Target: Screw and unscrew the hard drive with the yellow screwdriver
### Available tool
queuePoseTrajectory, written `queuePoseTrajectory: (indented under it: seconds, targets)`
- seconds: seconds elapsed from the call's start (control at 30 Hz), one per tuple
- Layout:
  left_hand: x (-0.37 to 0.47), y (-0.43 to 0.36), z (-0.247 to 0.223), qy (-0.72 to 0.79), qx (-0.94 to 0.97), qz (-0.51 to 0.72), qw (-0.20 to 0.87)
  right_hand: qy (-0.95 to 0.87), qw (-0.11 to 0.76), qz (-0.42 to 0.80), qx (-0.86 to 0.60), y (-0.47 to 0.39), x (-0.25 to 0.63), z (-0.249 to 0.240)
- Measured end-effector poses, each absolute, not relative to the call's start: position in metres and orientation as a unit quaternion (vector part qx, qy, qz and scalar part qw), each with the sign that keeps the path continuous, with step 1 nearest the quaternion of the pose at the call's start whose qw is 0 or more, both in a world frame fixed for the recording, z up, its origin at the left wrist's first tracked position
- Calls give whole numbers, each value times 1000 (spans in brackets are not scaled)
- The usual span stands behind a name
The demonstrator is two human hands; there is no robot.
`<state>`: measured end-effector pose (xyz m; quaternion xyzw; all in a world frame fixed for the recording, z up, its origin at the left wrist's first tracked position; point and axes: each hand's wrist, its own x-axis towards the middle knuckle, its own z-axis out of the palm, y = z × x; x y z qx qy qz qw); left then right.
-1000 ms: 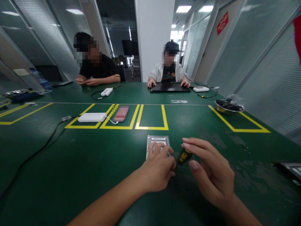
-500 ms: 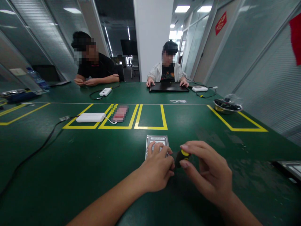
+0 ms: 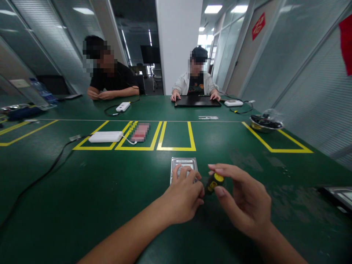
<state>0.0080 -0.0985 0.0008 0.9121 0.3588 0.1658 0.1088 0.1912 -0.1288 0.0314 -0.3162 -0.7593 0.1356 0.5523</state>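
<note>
A silver hard drive (image 3: 183, 161) lies on the green table in front of me, its near half covered by my left hand (image 3: 184, 196). The fingers of that hand are bent down over the drive and hold it; the thumb side is toward the screwdriver. Right beside it is a stubby black-and-yellow screwdriver handle (image 3: 214, 182), leaning with its yellow end toward my right hand (image 3: 243, 200). Thumb and fingertips of my right hand are round the handle in a loose pinch. The screwdriver's tip is hidden behind my left hand.
A white power bank (image 3: 106, 136) with a black cable lies left among yellow tape outlines. At right are a metal bowl (image 3: 266, 126) of dark items and a dark-edged device (image 3: 337, 198). Two people sit opposite, one with hands on a black panel (image 3: 197, 101).
My right thumb and fingertips have shifted and loosened on the screwdriver handle, so more of its yellow end and marking shows. My left hand and the hard drive have stayed in place.
</note>
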Motion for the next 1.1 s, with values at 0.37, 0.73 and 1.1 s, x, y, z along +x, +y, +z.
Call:
queuePoseTrajectory:
  seconds: [0.37, 0.73, 1.1]
  targets:
    - [2, -99, 10, 360, 911, 177, 92, -754, 544, 114, -350, -127, 190, 32]
    - [-11, -94, 17, 358, 910, 189, 90, -758, 546, 119, -336, -124, 190, 31]
    - [-11, -96, 9, 357, 914, 180, 63, -762, 540, 93, -345, -121, 191, 30]
